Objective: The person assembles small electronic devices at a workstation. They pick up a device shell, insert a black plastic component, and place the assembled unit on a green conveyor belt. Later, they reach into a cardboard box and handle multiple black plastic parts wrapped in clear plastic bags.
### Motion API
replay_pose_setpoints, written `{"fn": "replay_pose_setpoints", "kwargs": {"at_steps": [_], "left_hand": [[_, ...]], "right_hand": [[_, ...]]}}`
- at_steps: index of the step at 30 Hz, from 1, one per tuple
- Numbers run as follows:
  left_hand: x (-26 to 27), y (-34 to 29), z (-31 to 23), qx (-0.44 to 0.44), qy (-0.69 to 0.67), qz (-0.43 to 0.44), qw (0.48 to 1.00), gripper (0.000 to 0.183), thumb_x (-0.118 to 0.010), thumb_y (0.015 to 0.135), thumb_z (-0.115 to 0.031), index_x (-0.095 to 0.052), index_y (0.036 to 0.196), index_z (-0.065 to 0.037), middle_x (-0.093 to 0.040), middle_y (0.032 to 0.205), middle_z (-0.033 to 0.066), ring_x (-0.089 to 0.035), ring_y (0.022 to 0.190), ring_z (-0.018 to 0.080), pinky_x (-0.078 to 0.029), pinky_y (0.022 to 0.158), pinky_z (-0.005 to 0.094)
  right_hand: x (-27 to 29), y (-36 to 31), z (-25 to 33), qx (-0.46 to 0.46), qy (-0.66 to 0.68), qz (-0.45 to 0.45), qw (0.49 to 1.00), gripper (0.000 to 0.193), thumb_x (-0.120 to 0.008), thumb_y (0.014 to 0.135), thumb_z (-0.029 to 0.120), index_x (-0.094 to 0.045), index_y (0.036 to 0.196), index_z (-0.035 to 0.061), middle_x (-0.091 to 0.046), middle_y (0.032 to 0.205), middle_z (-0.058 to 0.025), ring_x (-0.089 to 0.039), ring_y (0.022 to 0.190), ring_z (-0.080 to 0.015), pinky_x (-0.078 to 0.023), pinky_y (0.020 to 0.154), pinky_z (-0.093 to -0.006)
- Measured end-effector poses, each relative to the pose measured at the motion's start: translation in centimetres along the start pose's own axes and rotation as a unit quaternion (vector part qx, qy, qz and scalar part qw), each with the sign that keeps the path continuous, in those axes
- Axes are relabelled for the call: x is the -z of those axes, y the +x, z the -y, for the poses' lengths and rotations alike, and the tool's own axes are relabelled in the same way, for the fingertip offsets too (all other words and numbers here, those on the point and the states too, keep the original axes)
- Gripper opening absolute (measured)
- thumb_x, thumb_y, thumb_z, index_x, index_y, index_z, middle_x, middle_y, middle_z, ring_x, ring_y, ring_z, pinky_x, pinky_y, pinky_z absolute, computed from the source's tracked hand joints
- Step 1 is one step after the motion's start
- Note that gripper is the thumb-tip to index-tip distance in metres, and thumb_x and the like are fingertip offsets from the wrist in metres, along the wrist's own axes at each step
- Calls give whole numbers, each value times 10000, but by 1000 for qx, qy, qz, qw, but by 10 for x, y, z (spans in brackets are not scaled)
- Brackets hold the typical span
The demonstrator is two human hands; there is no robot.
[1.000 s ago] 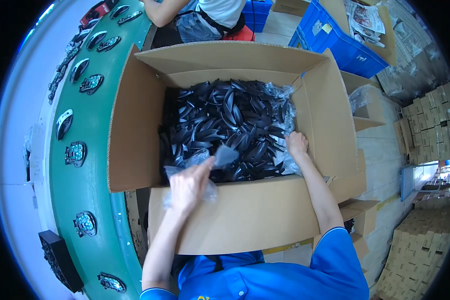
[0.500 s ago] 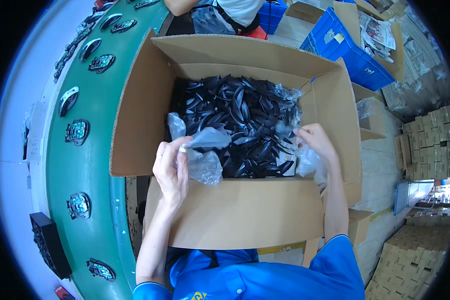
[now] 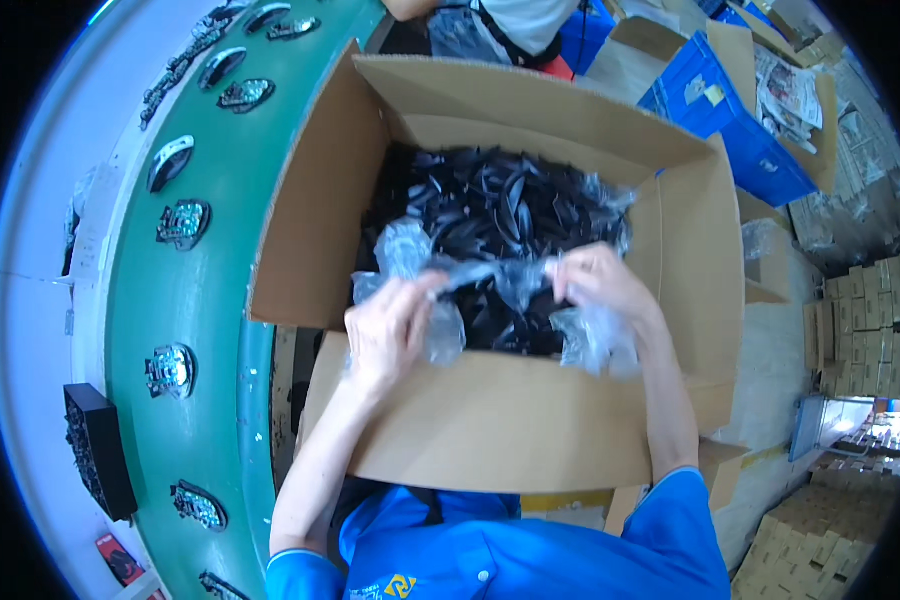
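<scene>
In front of me stands a large open cardboard box (image 3: 490, 420) holding a heap of curved black plastic pieces (image 3: 500, 200). A clear plastic bag (image 3: 405, 248) lines it and spreads over the near part of the heap. My left hand (image 3: 390, 325) pinches the bag's film at the box's near left. With my right hand (image 3: 605, 285) I pinch the film at the near right. A strip of it stretches between both hands, above the pieces. More loose film hangs below each hand. Motion blurs the fingertips a little.
At the left runs a green conveyor belt (image 3: 220, 310) carrying several mouse-shaped parts with exposed circuit boards. A black bin (image 3: 98, 450) stands beyond it. Behind the box a co-worker (image 3: 500, 25) sits. A blue crate (image 3: 720, 115) and stacked cartons (image 3: 870, 325) stand at the right.
My hands have come closer together, the left moving right and the right moving slightly left, drawing the bag's film across the pieces. The whole view has shifted a little.
</scene>
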State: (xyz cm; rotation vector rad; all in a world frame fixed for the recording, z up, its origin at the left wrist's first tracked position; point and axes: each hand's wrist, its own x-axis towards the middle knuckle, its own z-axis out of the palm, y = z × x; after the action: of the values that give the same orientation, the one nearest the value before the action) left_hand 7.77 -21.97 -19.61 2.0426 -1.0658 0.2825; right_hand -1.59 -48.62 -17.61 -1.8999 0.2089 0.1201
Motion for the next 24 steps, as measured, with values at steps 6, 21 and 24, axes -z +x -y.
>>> {"fn": "replay_pose_setpoints", "kwargs": {"at_steps": [6,21,24], "left_hand": [[-3,-1,4,-30,-56,-70,996,76,-550,850,-25,-603,903,-34,-573,754,96,-557,586,223,-451,539,308],[-8,0,-13,52,-163,-38,984,182,-573,891,-176,-659,968,-36,-638,736,106,-604,611,200,-477,580,293],[-21,0,8,81,19,51,995,134,-609,852,-129,-670,964,-89,-636,735,99,-605,600,256,-493,589,312]], "right_hand": [[12,-8,15,-63,62,-60,994,311,-589,816,235,-562,556,67,-458,536,21,-435,527,-60,-311,494,-225],[4,-17,-8,95,221,-292,926,239,-542,798,148,-554,607,4,-584,844,-48,-464,617,-84,-389,550,-245],[22,-18,-22,-59,426,-306,850,259,-564,800,263,-476,609,111,-476,634,20,-378,517,-74,-321,489,-230]]}}
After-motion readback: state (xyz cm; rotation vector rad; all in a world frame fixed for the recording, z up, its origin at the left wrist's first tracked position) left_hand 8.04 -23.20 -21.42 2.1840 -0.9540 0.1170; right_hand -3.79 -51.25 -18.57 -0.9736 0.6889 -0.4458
